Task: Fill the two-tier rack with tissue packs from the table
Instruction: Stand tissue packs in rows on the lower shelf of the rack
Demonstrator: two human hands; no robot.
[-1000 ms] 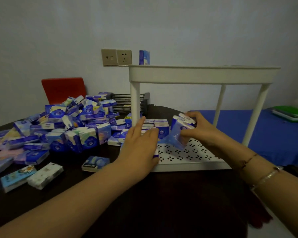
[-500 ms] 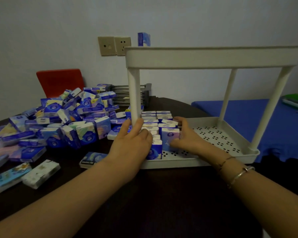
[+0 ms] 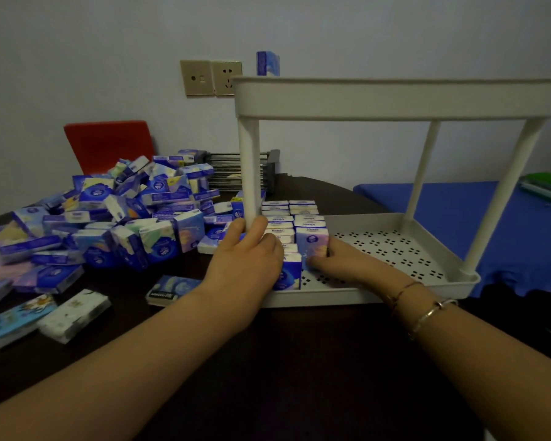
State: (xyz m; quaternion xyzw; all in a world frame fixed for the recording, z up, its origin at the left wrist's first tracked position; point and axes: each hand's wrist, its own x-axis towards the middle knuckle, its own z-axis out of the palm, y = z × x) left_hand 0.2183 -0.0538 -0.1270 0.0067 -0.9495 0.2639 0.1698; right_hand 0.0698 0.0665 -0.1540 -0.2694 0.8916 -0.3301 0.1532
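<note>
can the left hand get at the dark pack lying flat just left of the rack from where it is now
Probably yes: the left hand rests at the rack corner, and the dark pack lies on bare table beside its wrist, with nothing covering it.

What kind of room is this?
Probably a room at home or a small office: a plain wall with a socket, a dark table and a red chair.

- White plastic two-tier rack [image 3: 398, 98] stands upright on the dark table, its perforated bottom tray filled only at the left.
- Blue-and-white tissue packs [image 3: 295, 229] stand upright there in two tight rows.
- Loose heap of tissue packs [image 3: 115, 224] sprawls just left of the rack.
- One blue pack [image 3: 268, 63] stands on the top tier.
</note>
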